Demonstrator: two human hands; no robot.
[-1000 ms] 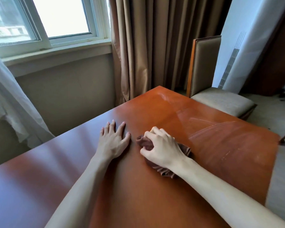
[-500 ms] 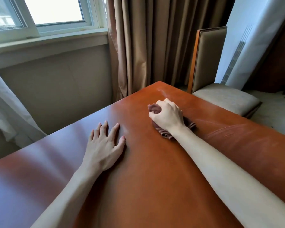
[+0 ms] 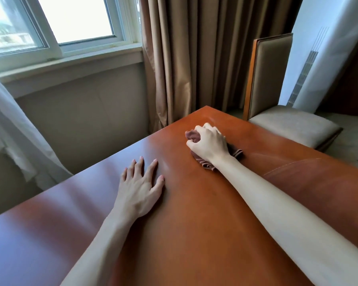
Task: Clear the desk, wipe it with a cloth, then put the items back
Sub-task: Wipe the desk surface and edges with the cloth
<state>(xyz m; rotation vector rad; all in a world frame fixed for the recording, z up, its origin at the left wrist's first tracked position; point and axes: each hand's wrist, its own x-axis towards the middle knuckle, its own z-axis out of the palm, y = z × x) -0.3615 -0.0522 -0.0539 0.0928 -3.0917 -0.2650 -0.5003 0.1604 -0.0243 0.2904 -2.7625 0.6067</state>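
Observation:
A glossy reddish-brown wooden desk fills the lower half of the view, bare except for my hands and a cloth. My right hand grips a bunched brown cloth and holds it down on the desk near its far corner; most of the cloth is hidden under the hand, with folds showing at both sides. My left hand lies flat on the desk surface with fingers spread, to the left of the right arm and nearer to me.
A padded chair with a wooden frame stands beyond the desk's far right edge. Brown curtains hang behind the far corner. A window and a white sheer curtain are on the left. A white upright panel leans at right.
My right hand has slid the cloth away from me toward the desk's far corner. My left hand has stayed flat on the desk in about the same spot.

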